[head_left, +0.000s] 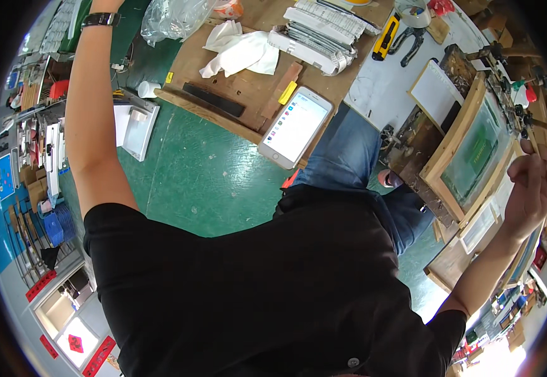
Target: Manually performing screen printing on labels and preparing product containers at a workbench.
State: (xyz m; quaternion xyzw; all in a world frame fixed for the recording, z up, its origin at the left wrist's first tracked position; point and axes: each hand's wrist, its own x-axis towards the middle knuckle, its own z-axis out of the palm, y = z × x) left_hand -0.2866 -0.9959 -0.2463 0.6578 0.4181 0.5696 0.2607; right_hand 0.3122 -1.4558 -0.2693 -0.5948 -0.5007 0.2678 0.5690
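Observation:
My left arm reaches up to the top left, a dark watch at its wrist. Only the base of my left hand (106, 5) shows; its fingers are cut off by the picture's edge. At the far right, my right hand (533, 185) is closed, fingers curled together beside a thin wooden strip (533, 139). Whether the strip is in its grip, I cannot tell. Just left of that hand, a wooden screen-printing frame (437, 174) stands tilted, with a green patch on its pale mesh. Under it is a dark, stained support with metal clamps.
A wooden table (248, 94) holds a phone (295, 127), crumpled white cloth (239, 53), a stack of wrapped strips (317, 34) and a dark bar (214, 99). A yellow cutter (386, 38) and pliers (405, 45) lie on a white board (371, 91). Below is green floor (204, 169).

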